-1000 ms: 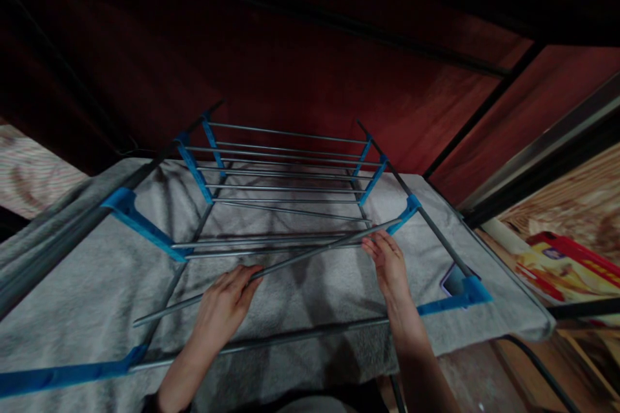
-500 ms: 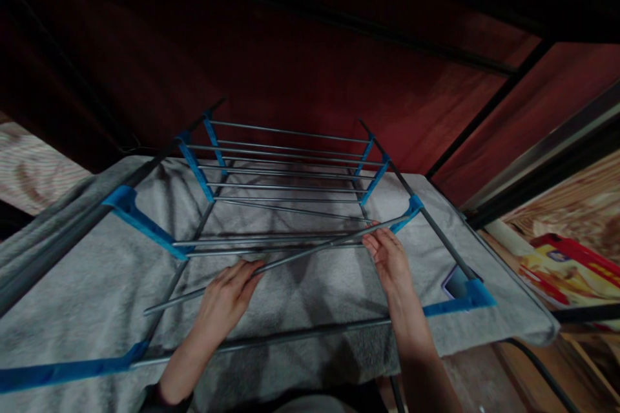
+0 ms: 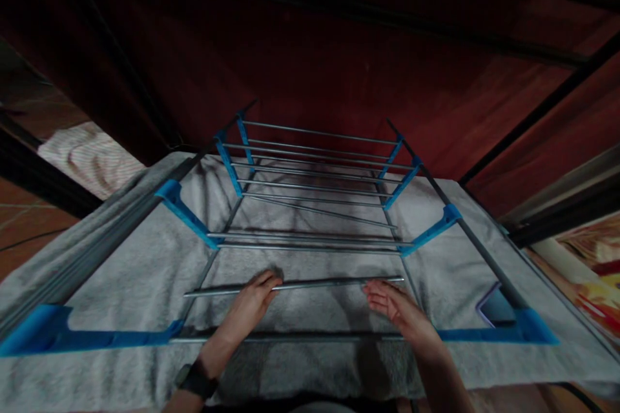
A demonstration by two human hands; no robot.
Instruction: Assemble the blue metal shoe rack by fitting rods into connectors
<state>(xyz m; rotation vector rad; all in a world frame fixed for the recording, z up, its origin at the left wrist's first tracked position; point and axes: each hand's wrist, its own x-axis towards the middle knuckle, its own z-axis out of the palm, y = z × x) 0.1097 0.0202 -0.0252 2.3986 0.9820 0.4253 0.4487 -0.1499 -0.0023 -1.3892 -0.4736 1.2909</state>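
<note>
A loose grey metal rod (image 3: 320,284) lies nearly level across the front bay of a rack with blue plastic brackets (image 3: 188,216) and grey tubes. My left hand (image 3: 254,300) is closed around the rod left of its middle. Close to the rod's right end, my right hand (image 3: 394,306) has its fingers stretched out and slightly apart; whether they touch the rod is unclear. Just beyond the hands, a pair of crossbars (image 3: 310,245) joins the middle brackets. Nearer to me, the front crossbar (image 3: 320,337) runs below both hands.
The rack rests on a grey fleece cloth (image 3: 310,361). A phone-like flat object (image 3: 496,306) lies by the right front bracket (image 3: 533,328). Several crossbars (image 3: 314,187) fill the far end, before a dark red panel (image 3: 310,64). A striped cloth (image 3: 94,155) is at left.
The rod has swung from a slant to nearly level, its right end dropping toward me. My right fingers have loosened from it. The view has shifted to the left.
</note>
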